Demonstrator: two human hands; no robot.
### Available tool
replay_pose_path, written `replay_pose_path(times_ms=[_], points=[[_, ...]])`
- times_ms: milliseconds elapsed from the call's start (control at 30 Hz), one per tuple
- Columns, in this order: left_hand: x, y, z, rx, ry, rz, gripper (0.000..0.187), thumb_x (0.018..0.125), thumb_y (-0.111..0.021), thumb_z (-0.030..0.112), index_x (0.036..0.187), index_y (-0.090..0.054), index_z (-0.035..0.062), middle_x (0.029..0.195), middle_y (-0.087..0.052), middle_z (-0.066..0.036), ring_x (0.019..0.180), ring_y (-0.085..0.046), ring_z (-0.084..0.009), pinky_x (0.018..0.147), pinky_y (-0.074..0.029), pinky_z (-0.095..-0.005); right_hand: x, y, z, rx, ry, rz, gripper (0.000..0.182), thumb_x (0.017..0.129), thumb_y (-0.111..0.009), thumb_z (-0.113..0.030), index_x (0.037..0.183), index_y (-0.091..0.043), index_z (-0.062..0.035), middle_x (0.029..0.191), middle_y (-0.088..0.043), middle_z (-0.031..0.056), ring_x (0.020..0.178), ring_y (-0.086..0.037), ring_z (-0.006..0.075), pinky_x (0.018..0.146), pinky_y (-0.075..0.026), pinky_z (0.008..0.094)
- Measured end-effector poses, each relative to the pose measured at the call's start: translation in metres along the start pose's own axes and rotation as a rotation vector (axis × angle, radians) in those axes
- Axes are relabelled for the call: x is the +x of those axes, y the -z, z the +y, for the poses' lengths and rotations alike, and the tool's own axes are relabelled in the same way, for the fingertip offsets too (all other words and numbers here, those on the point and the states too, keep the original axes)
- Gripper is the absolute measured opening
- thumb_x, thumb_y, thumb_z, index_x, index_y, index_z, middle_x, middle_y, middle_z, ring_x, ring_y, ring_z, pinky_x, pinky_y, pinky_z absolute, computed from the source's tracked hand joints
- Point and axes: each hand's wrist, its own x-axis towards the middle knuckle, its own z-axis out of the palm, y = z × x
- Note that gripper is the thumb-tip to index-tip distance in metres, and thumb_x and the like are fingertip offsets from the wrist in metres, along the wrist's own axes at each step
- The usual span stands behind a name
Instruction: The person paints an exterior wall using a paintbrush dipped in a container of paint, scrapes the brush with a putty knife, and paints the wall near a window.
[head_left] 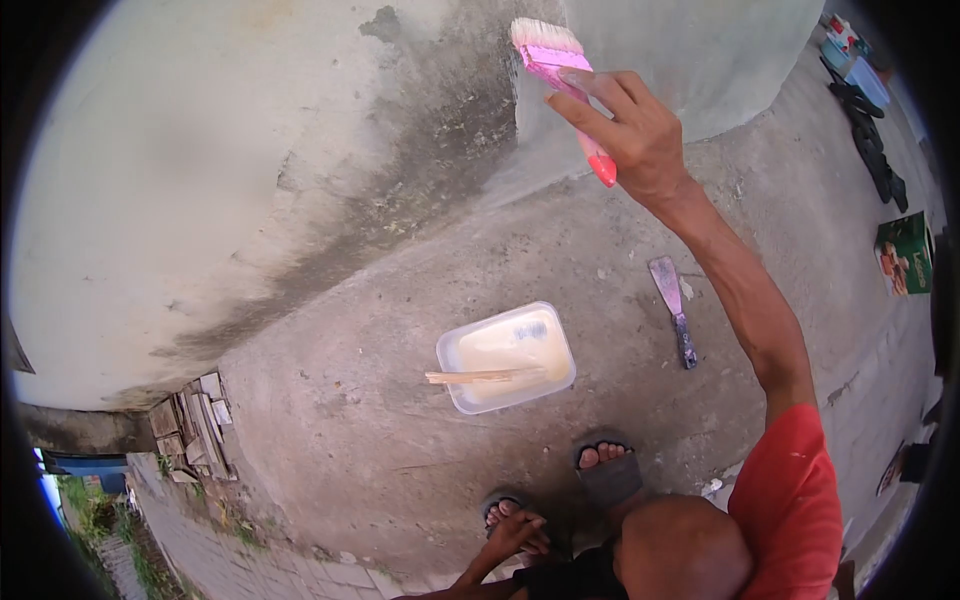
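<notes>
Painting, we'd judge: our right fingers (588, 121) pinch the pink flat paintbrush (553, 62) by the wall (660, 60), left fingers (530, 533) loose; the next stroke calls for steady pressure.

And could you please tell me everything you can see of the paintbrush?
The paintbrush is wide and flat, with pale bristles, a pink-smeared band and a pinkish handle ending in a glossy red tip. The right hand holds it tilted, bristles uppermost in the picture, by the stained wall; whether they touch it is unclear.
</notes>
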Motion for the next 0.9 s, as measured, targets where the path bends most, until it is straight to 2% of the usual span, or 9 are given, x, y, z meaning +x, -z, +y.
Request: replay_pose_path(times_ms=[133, 233, 300, 433, 533, 633, 700, 800, 900], points=[[-0.001, -0.002, 0.007, 0.017, 0.028, 0.016, 0.034, 0.106, -0.053, 0.027, 0.123, -0.052, -0.0018, 0.097, -0.072, -0.019, 0.083, -0.075, -0.0288, 0.069, -0.064, -0.0351, -0.072, -0.037, -0.046, 0.146, 0.011, -0.197, 0.035, 0.075, -0.072, -0.008, 0.109, -0.069, -0.0152, 0.111, -0.063, 0.0016, 0.094, -0.064, 0.0223, 0.071, -0.059, 0.0317], [-0.001, -0.001, 0.005, -0.007, 0.016, 0.010, 0.034, 0.106, -0.053, 0.027, 0.123, -0.053, -0.0019, 0.098, -0.072, -0.020, 0.083, -0.075, -0.0290, 0.069, -0.064, -0.0349, -0.080, -0.034, -0.049, 0.320, -0.152, -0.588, 0.030, 0.079, -0.072, -0.007, 0.108, -0.069, -0.0149, 0.110, -0.064, 0.0005, 0.097, -0.065, 0.0229, 0.071, -0.059, 0.0346], [-0.003, -0.003, 0.007, -0.003, 0.009, 0.017, 0.033, 0.106, -0.053, 0.027, 0.122, -0.053, -0.0018, 0.098, -0.072, -0.019, 0.083, -0.075, -0.0288, 0.069, -0.064, -0.0349, -0.061, -0.022, -0.019, 0.325, -0.199, -0.349, 0.028, 0.081, -0.073, -0.008, 0.108, -0.070, -0.0164, 0.106, -0.066, -0.0015, 0.093, -0.065, 0.0208, 0.068, -0.058, 0.0350], [0.000, -0.002, -0.001, -0.028, -0.060, -0.014, 0.033, 0.106, -0.053, 0.028, 0.122, -0.054, -0.0012, 0.097, -0.072, -0.018, 0.082, -0.075, -0.0279, 0.069, -0.064, -0.0346, 0.007, 0.012, 0.045, 0.045, -0.145, 0.032, 0.033, 0.079, -0.075, -0.006, 0.110, -0.071, -0.0190, 0.101, -0.068, -0.0021, 0.087, -0.065, 0.0199, 0.067, -0.056, 0.0326], [-0.004, -0.005, 0.008, 0.024, -0.018, 0.007, 0.032, 0.106, -0.053, 0.028, 0.121, -0.054, -0.0010, 0.097, -0.072, -0.018, 0.082, -0.075, -0.0274, 0.069, -0.063, -0.0343, 0.014, 0.017, 0.050, -0.099, -0.039, 0.137, 0.038, 0.077, -0.074, -0.003, 0.111, -0.071, -0.0191, 0.102, -0.068, -0.0010, 0.089, -0.065, 0.0208, 0.067, -0.056, 0.0313], [-0.002, -0.002, 0.005, 0.007, -0.013, -0.016, 0.033, 0.106, -0.054, 0.028, 0.121, -0.054, -0.0012, 0.097, -0.072, -0.018, 0.082, -0.075, -0.0274, 0.069, -0.063, -0.0340, -0.028, -0.002, 0.011, -0.080, -0.069, -0.143, 0.038, 0.076, -0.072, -0.002, 0.110, -0.070, -0.0184, 0.110, -0.065, -0.0006, 0.096, -0.063, 0.0199, 0.070, -0.059, 0.0305], [-0.003, -0.003, 0.008, 0.011, -0.010, -0.006, 0.033, 0.106, -0.054, 0.028, 0.122, -0.054, -0.0014, 0.097, -0.072, -0.018, 0.082, -0.075, -0.0274, 0.069, -0.063, -0.0339, -0.063, -0.017, -0.019, 0.109, -0.029, -0.405, 0.035, 0.077, -0.072, -0.003, 0.109, -0.069, -0.0173, 0.110, -0.064, -0.0014, 0.098, -0.062, 0.0197, 0.073, -0.060, 0.0312], [-0.003, -0.002, 0.006, 0.011, 0.002, 0.008, 0.034, 0.106, -0.054, 0.028, 0.122, -0.054, -0.0017, 0.097, -0.072, -0.019, 0.082, -0.075, -0.0276, 0.069, -0.063, -0.0339, -0.069, -0.014, -0.015, 0.228, -0.085, -0.603, 0.035, 0.076, -0.075, -0.005, 0.108, -0.069, -0.0167, 0.109, -0.063, -0.0020, 0.099, -0.061, 0.0201, 0.074, -0.060, 0.0320], [0.002, 0.001, 0.000, 0.001, -0.014, -0.002, 0.035, 0.106, -0.054, 0.028, 0.123, -0.054, -0.0021, 0.097, -0.072, -0.019, 0.082, -0.075, -0.0279, 0.069, -0.063, -0.0341, -0.019, 0.007, 0.018, 0.156, -0.140, -0.328, 0.039, 0.074, -0.077, -0.004, 0.109, -0.070, -0.0181, 0.110, -0.066, -0.0035, 0.096, -0.062, 0.0200, 0.072, -0.059, 0.0326]])
